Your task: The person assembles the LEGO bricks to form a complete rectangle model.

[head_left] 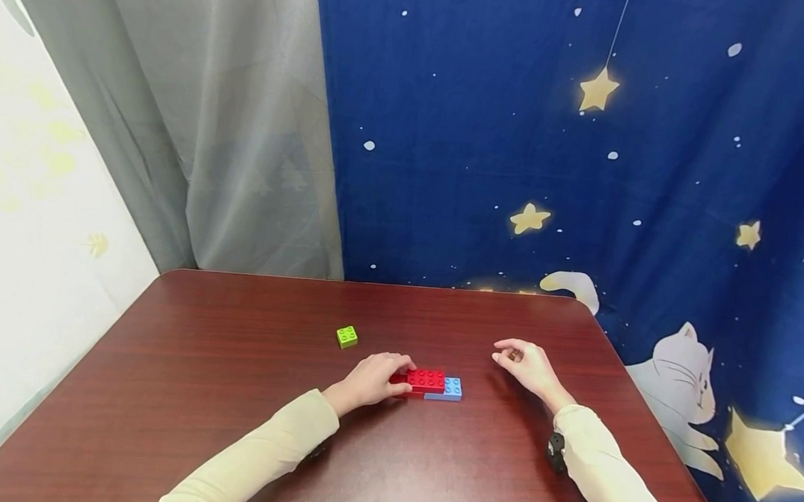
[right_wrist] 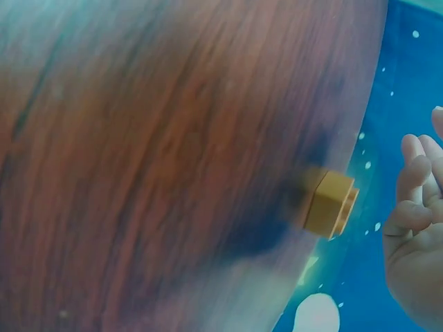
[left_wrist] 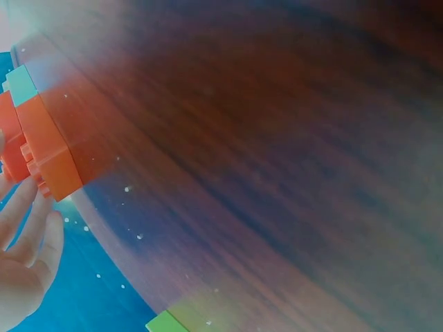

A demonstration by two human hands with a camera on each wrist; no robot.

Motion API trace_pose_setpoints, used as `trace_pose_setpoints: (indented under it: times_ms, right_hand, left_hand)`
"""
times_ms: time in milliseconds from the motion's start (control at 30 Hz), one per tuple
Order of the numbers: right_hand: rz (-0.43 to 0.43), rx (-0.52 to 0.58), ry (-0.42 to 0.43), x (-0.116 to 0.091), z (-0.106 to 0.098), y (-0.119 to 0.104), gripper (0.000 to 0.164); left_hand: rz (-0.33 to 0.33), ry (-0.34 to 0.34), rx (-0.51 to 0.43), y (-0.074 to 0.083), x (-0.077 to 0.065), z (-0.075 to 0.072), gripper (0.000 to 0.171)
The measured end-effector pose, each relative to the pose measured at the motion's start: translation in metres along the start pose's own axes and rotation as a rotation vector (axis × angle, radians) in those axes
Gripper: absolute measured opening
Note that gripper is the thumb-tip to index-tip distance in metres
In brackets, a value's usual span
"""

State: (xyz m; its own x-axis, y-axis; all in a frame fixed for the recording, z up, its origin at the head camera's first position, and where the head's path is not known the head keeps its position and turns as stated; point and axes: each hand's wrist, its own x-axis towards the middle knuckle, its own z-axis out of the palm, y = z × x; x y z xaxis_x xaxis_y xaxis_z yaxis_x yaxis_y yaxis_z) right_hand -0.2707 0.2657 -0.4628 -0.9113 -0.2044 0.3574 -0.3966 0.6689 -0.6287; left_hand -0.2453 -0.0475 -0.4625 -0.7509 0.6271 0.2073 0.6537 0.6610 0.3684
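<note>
My left hand [head_left: 372,378] pinches the left end of a stack of toy building bricks, its thumb on the near side and its fingers on the far side. The upper red brick [head_left: 426,380] bridges a lower red brick [left_wrist: 52,142] and a light blue brick [head_left: 453,389]. To the right, my right hand [head_left: 530,367] hovers with loosely bent fingers, holding nothing. Close by it on the table is a small yellow brick [right_wrist: 329,204], mostly hidden by that hand in the head view.
A lime green brick [head_left: 347,337] lies beyond my left hand. Everything rests on a dark reddish wooden table [head_left: 251,319]. A grey curtain [head_left: 259,125] and a blue star-patterned curtain [head_left: 447,133] hang behind its far edge.
</note>
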Motion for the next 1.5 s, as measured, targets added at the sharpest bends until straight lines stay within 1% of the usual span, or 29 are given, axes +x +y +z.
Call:
trace_pose_setpoints:
  times_ms: [200,400,633,933,1267,1500]
  right_hand:
    - [-0.015,-0.033,0.035,0.000,-0.001,0.011,0.023]
    - [0.036,-0.052,0.048,-0.002,-0.002,0.021,0.032]
    - [0.067,-0.072,0.063,-0.004,-0.005,0.027,0.040]
    - [0.107,-0.161,0.028,-0.006,-0.006,0.032,0.049]
    - [0.184,-0.209,-0.027,-0.003,-0.007,0.034,0.055]
    - [0.217,-0.220,-0.040,0.002,-0.006,0.034,0.056]
  left_hand:
    - [0.000,0.001,-0.004,0.000,0.000,0.000,0.029]
    - [0.010,0.003,-0.011,-0.001,-0.001,-0.001,0.029]
    - [0.005,-0.001,-0.029,-0.002,-0.001,0.001,0.030]
    - [0.002,-0.001,-0.037,-0.001,-0.002,0.000,0.030]
    - [0.034,0.008,-0.033,-0.001,-0.002,-0.001,0.028]
    - [0.036,0.007,-0.028,-0.001,-0.002,-0.001,0.028]
